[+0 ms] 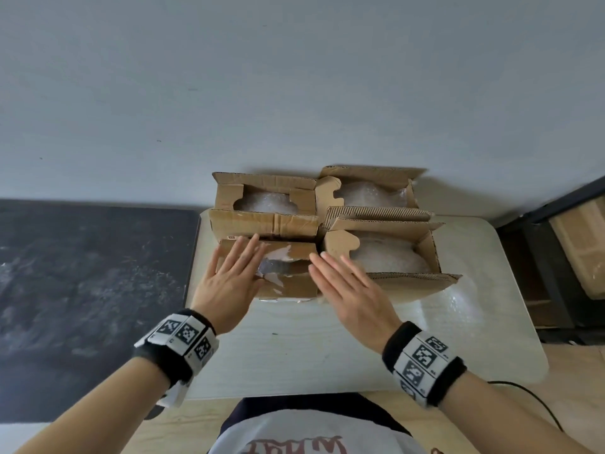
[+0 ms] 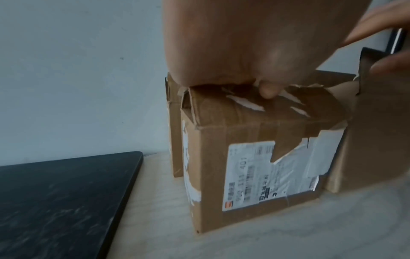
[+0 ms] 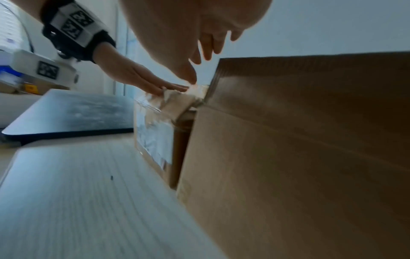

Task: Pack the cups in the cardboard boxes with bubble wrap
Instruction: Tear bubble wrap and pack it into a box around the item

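Several cardboard boxes stand grouped at the far side of the pale table [image 1: 327, 348]. The near left box [image 1: 288, 283] [image 2: 255, 157] has torn flaps and a shipping label; bubble wrap [image 1: 278, 265] shows through the gap in its top. My left hand [image 1: 229, 273] lies flat with straight fingers on its left flaps, thumb [image 2: 269, 91] on the torn edge. My right hand [image 1: 347, 283] hovers flat over its right side. The near right box [image 1: 393, 257] [image 3: 299, 149] and the two far boxes [image 1: 265, 204] [image 1: 370, 191] stand with flaps up, each filled with bubble wrap. No cup is visible.
A loose sheet of bubble wrap [image 1: 455, 303] lies on the table right of the boxes. A dark tabletop [image 1: 82, 290] adjoins on the left. A grey wall [image 1: 294, 93] stands right behind the boxes. Dark shelving [image 1: 563, 257] is at the right.
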{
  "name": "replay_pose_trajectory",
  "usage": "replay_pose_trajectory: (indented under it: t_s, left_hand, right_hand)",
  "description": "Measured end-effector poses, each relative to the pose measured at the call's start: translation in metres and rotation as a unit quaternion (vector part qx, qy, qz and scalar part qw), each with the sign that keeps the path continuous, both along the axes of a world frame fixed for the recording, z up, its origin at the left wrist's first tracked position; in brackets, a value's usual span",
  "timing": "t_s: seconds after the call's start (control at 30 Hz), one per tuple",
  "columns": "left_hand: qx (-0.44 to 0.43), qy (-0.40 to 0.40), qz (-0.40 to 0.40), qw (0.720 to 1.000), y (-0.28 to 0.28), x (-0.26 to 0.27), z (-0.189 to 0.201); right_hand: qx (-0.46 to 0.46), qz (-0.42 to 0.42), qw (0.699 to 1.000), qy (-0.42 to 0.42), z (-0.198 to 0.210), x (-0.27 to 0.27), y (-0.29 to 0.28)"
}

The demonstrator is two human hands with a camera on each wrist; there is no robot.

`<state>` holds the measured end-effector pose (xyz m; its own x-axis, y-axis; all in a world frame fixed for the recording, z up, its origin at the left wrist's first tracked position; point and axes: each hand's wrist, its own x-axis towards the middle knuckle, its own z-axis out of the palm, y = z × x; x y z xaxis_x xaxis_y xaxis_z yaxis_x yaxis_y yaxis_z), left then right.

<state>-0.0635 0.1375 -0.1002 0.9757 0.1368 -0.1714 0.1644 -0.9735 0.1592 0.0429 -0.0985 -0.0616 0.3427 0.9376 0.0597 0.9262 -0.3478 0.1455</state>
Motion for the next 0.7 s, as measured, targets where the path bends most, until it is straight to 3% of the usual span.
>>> replay_pose_trajectory:
  t_s: [0.13, 0.3, 0.53, 0.7]
  left_hand:
    - [-0.006, -0.002, 0.058, 0.998, -0.003, 0.003, -0.006]
    - [-0.017, 0.017, 0.051, 0.998, -0.009, 0.003, -0.011]
    - [-0.003, 0.057, 0.048, 0.997, -0.017, -0.001, -0.017]
    - [-0.003, 0.076, 0.047, 0.996, -0.018, 0.003, -0.013]
  right_hand:
    - [0.074, -0.021, 0.996, 0.044, -0.004, 0.017, -0.038]
    - [0.118, -0.059, 0.986, 0.099, -0.016, 0.028, -0.032]
    - [-0.059, -0.105, 0.979, 0.167, -0.026, 0.035, -0.022]
    - [-0.079, -0.103, 0.971, 0.199, -0.036, 0.038, -0.026]
